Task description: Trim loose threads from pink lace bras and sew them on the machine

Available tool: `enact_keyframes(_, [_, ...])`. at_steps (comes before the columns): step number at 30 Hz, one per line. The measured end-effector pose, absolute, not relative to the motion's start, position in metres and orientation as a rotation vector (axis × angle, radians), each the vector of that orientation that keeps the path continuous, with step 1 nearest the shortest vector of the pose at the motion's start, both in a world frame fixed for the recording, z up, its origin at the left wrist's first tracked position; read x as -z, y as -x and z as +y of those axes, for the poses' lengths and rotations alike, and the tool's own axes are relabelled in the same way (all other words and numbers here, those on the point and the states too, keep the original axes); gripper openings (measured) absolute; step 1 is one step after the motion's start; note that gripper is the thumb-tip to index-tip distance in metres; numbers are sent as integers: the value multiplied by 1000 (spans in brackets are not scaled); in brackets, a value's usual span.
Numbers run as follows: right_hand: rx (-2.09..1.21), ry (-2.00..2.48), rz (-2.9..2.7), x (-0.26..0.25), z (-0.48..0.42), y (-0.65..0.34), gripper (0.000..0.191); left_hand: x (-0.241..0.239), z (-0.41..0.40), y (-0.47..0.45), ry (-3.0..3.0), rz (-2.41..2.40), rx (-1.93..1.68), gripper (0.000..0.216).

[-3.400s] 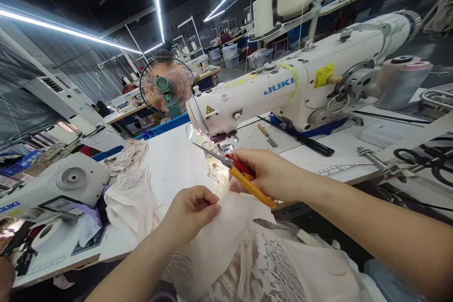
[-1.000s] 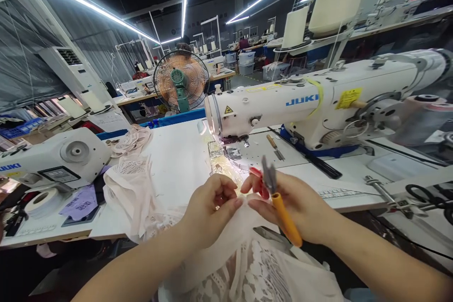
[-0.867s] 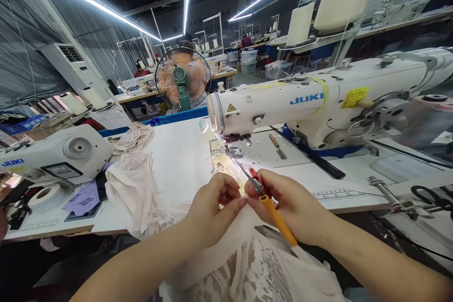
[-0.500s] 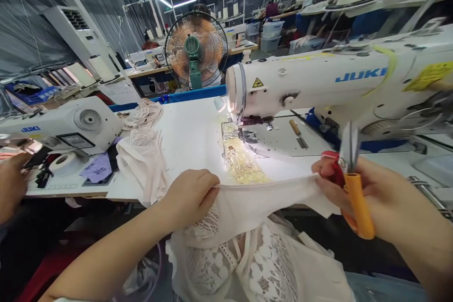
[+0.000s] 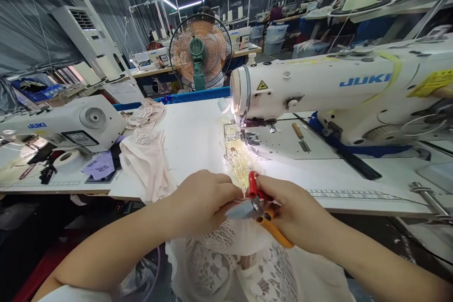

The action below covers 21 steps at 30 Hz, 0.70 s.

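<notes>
My right hand (image 5: 293,210) is closed round scissors (image 5: 256,207) with one red and one orange handle, the blades pointing left toward my other hand. The fingers of my left hand (image 5: 208,203) are pinched at the top edge of a white lace bra (image 5: 262,273). Both hands are close together at the front edge of the table, and the fingertips are partly hidden. The bra's lace cups hang below them, over my lap. Just beyond the hands, yellowish tape (image 5: 239,158) covers the work surface in front of a white sewing machine (image 5: 300,85) with its lamp lit.
A pile of pale lace garments (image 5: 145,160) lies on the table at left. Beside it are a second sewing machine (image 5: 88,122), a white tape roll (image 5: 69,160) and a purple paper (image 5: 101,165). A wooden-handled tool (image 5: 300,137) lies under the machine arm. A fan (image 5: 198,49) stands behind.
My right hand has moved left with the scissors, from the stretched end of the fabric to beside my left hand. The scissors have swung from upright to pointing left. A neighbour's hand at far left is gone.
</notes>
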State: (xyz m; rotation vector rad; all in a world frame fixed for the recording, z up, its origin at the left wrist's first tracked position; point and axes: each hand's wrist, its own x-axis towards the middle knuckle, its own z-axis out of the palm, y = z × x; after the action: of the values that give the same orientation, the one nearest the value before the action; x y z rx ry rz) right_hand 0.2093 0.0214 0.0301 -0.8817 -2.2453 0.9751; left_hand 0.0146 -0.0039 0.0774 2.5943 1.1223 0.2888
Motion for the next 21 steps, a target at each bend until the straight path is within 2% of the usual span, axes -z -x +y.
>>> enact_keyframes(4, [-1137, 970, -2136, -36, 23, -207, 21, -78, -11, 2, -2763, 1284, -172, 24])
enact_keyframes(8, [-1211, 1046, -2061, -37, 23, -213, 30, -84, -18, 25, -2804, 1414, -200, 23])
enact_keyframes(12, [-1221, 1049, -2013, -45, 21, -212, 29, -94, -26, 40, -2638, 1371, -531, 24])
enact_keyframes(18, [-1254, 1039, -1964, -42, 17, -211, 33, -93, -37, 26, -1993, 1433, -1215, 12])
enact_keyframes(21, [-1217, 1098, -1956, -30, 14, -213, 30, -78, -33, 11, -1678, 1262, -1473, 20])
